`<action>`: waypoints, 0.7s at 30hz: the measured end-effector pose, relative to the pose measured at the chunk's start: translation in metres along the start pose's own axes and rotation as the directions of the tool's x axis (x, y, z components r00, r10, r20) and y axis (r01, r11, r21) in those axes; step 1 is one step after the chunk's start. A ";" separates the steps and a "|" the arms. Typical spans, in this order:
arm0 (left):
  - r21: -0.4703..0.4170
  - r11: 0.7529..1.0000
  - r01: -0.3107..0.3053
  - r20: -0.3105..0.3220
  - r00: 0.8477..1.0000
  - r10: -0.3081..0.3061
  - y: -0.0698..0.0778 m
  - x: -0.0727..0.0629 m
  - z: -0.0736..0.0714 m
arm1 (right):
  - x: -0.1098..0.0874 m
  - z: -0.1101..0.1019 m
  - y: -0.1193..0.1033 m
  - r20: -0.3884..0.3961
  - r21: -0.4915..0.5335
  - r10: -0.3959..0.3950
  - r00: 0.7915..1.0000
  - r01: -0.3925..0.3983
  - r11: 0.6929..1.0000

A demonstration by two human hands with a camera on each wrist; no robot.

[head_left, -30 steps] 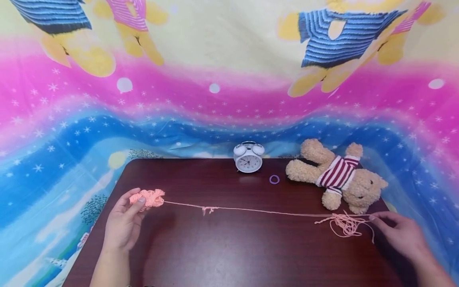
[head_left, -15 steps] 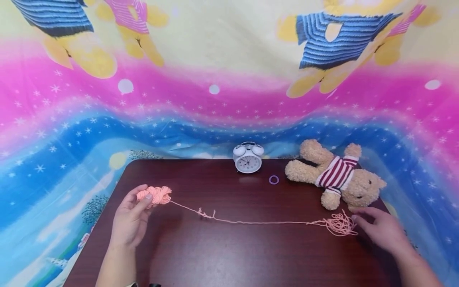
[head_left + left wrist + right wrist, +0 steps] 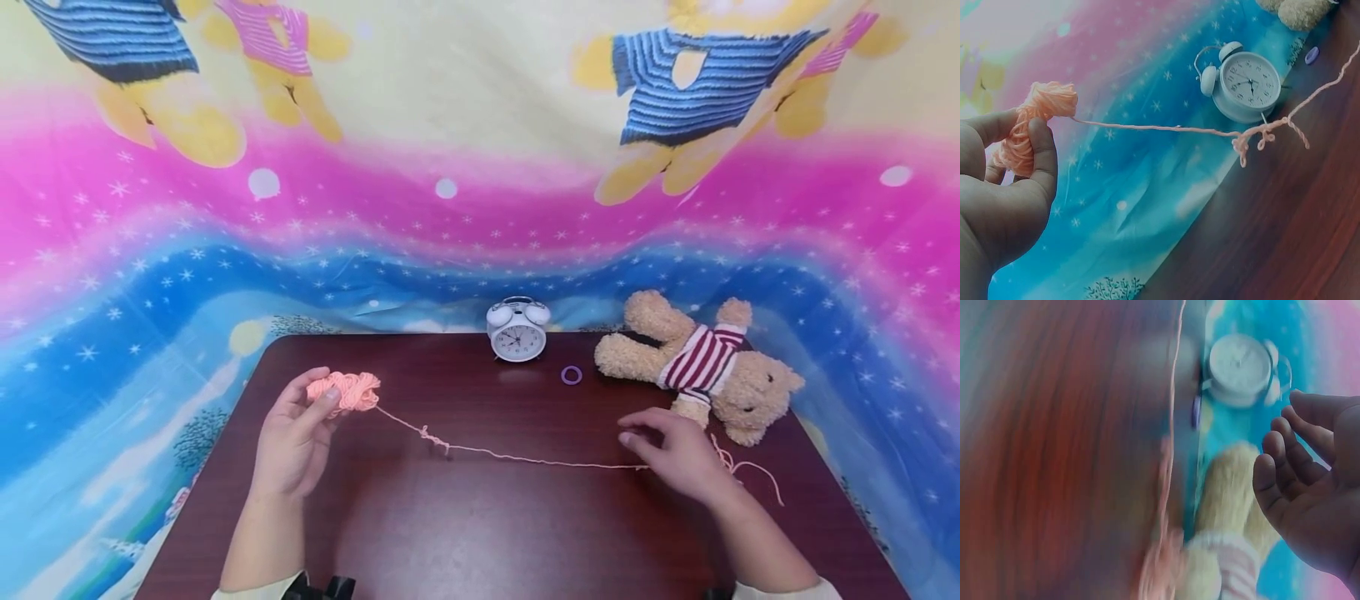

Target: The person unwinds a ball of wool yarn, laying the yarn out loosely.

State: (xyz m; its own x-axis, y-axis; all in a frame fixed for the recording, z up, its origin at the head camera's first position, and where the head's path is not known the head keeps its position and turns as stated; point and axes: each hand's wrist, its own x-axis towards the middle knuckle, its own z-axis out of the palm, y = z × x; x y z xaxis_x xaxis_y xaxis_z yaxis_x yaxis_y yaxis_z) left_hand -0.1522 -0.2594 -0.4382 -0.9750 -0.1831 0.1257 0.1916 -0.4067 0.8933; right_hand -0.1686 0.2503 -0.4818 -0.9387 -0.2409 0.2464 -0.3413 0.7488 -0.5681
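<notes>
A bundle of peach yarn (image 3: pixel 352 390) is held up by the left hand (image 3: pixel 296 446) over the left part of a dark reddish-brown tabletop (image 3: pixel 480 533); it is pinched between the thumb, laid across its front, and the fingers behind. From the bundle's right end, a single strand (image 3: pixel 540 462) is led downward and rightward, broken partway by small knots (image 3: pixel 432 438) with short tails. Farther right, the strand is hidden behind the right hand (image 3: pixel 678 454), whose fingers are loosely bent, with nothing in their grasp. In the right wrist view, the strand is seen apart from those fingers, and a loose heap of yarn (image 3: pixel 1163 565) is blurred beside the teddy bear (image 3: pixel 701 362). The bear is laid on its back, head to the right, dressed in a maroon-and-white striped shirt. A white twin-bell alarm clock (image 3: pixel 517 337) is stood upright at the back edge, with a purple ring (image 3: pixel 1312 55) placed near it. Behind, a pink and blue cloth (image 3: pixel 450 225) is hung, printed with snowflakes and bears.
</notes>
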 end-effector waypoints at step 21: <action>-0.042 0.999 0.027 0.077 0.997 -0.023 -0.004 0.005 0.047 | 0.047 0.111 -0.084 0.169 0.192 -0.213 0.962 0.180 0.965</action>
State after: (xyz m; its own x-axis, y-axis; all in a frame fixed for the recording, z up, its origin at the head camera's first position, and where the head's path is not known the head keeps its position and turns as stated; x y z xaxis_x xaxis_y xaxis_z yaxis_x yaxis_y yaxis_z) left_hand -0.1628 -0.2164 -0.4207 -0.9850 -0.1040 0.1379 0.1702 -0.4485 0.8774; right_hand -0.1895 0.1072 -0.5092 -0.8388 -0.4956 0.2253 -0.5070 0.5605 -0.6548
